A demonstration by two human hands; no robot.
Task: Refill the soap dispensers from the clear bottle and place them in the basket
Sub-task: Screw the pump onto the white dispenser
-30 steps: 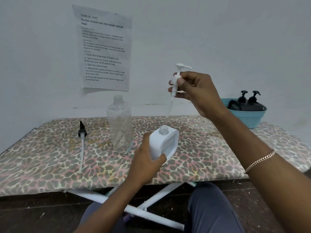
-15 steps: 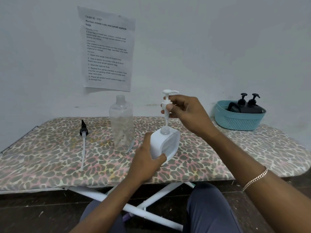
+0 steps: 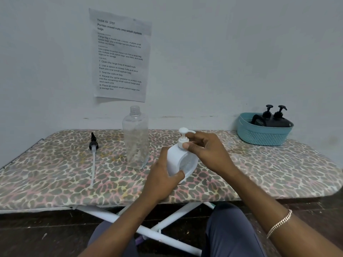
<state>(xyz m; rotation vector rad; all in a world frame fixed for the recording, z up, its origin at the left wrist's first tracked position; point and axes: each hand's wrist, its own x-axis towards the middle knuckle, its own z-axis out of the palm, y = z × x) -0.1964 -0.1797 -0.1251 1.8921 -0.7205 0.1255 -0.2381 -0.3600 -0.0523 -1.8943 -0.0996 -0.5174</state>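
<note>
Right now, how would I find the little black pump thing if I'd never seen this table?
Start at the leopard-print board and find the tall clear bottle standing near its middle. Look to the left of it: the black pump lies flat on the cover by itself, its long pale tube pointing toward the near edge. It is the only pump not fitted to a bottle.

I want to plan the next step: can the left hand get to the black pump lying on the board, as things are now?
Probably not yet: the left hand grips the white dispenser. The path to the black pump itself looks clear.
</note>
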